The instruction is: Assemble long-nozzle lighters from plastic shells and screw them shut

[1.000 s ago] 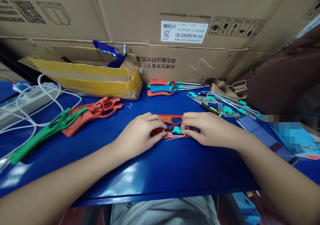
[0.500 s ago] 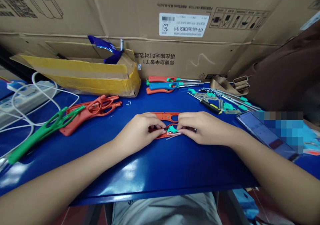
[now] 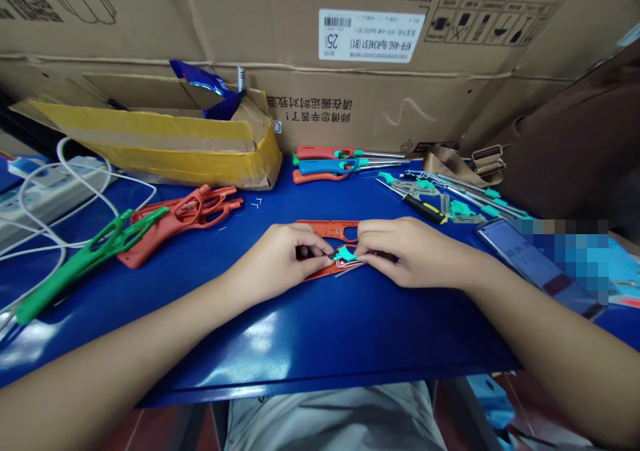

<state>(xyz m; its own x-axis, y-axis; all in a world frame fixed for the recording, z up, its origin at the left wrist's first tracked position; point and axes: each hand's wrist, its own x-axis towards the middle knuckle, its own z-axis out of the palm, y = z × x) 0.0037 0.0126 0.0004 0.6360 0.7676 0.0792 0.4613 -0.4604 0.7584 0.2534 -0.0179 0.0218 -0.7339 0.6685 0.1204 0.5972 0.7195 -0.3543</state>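
An orange plastic lighter shell [image 3: 327, 229] lies flat on the blue table [image 3: 320, 331] in front of me. My left hand [image 3: 280, 257] pinches its left part, fingers curled. My right hand [image 3: 405, 251] presses from the right, fingertips closed on a small teal trigger piece [image 3: 344, 255] and thin metal parts seated in the shell. Both hands nearly touch over the shell's middle.
Orange shell halves [image 3: 183, 219] and green ones [image 3: 85, 264] lie at the left. Finished lighters [image 3: 330, 162] sit by the cardboard boxes [image 3: 310, 44]. A screwdriver [image 3: 423, 209], metal tubes with teal parts [image 3: 465, 201] and a phone [image 3: 537, 264] lie right. Power strip and white cables [image 3: 45, 191] sit far left.
My hands have drawn slightly closer together over the shell, and the teal piece sits a little further left. The view has tilted down slightly.
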